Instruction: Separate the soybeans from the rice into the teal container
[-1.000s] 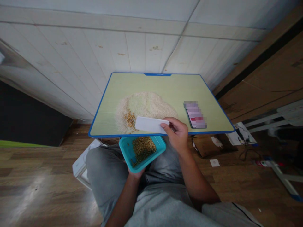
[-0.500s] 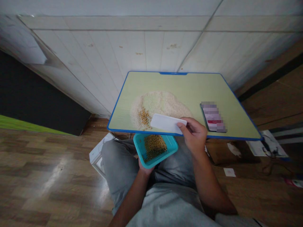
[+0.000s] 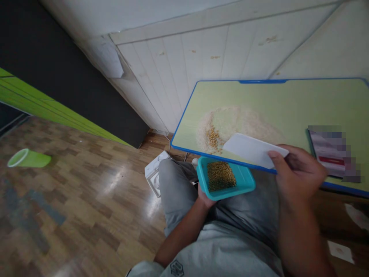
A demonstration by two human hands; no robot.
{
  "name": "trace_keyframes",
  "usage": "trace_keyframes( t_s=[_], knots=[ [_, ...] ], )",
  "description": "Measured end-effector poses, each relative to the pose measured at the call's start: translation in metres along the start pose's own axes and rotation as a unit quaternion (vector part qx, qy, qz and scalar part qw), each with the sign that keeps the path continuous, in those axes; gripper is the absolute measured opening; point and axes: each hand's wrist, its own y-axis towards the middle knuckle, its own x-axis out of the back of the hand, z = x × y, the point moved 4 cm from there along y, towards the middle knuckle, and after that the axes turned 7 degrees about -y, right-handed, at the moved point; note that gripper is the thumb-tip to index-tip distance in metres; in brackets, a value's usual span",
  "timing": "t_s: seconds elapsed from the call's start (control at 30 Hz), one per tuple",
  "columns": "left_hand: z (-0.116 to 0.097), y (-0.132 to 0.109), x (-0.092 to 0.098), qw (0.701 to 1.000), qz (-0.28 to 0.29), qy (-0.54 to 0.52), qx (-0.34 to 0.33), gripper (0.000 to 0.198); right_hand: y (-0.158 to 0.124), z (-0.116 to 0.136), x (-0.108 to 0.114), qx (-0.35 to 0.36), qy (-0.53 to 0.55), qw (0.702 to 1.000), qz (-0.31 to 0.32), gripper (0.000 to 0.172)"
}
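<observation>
Right hand (image 3: 301, 171): thumb on top, fingers beneath, pinching one end of a white strip (image 3: 250, 149). Left hand (image 3: 205, 198): holds a teal tub (image 3: 244, 184) from below at its near left part, fingers mostly out of sight; yellowish beans fill part of the tub.

Strip: long axis runs from the right hand leftward and slightly away from the body, over the table's near edge. Loose beans (image 3: 212, 138) on the table lie just beyond its free end, in a patch stretched roughly crosswise to it. The left hand appears nearer that patch but sits below table level, with tub and table edge between. View is soft; cannot tell whether the strip touches the tabletop.

Pale grains (image 3: 202, 132), rice-like, surround the bean patch and spread behind the strip. Table (image 3: 291, 98): pale green, blue rim; the tub is just below its near edge. Phone (image 3: 325, 152) lies right of the right hand, clear of the beans. White box (image 3: 155, 172) on floor, beside the left leg; green bin (image 3: 40, 159) well off to the left.
</observation>
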Motion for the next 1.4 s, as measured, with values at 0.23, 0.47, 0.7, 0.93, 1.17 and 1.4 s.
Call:
trace_keyframes(
  t_s=[0.23,0.47,0.7,0.93,1.17,1.4],
  knots=[
    [-0.001,-0.003,-0.014,0.999,0.03,0.03,0.003,0.078,0.001,-0.005,0.001,-0.012,-0.003,0.999,-0.051,0.024],
    [-0.002,-0.005,-0.014,0.997,-0.07,-0.005,0.007,0.075,0.0,0.004,0.001,-0.001,0.014,0.999,-0.032,0.018],
    [-0.003,-0.008,-0.026,0.999,-0.043,-0.017,0.005,0.064,-0.007,0.012,-0.005,-0.017,0.02,1.0,0.009,0.015],
    [-0.003,-0.006,-0.023,0.997,-0.061,-0.045,0.013,0.069,-0.009,0.011,-0.009,-0.003,0.006,0.999,0.034,0.013],
    [-0.003,-0.006,-0.014,0.995,-0.091,-0.041,0.005,0.07,-0.009,0.009,-0.008,-0.002,0.008,0.999,0.051,0.013],
    [-0.004,-0.007,-0.016,0.992,-0.118,-0.035,0.007,0.069,-0.008,0.007,-0.008,-0.003,0.004,0.999,0.048,0.009]
  ],
)
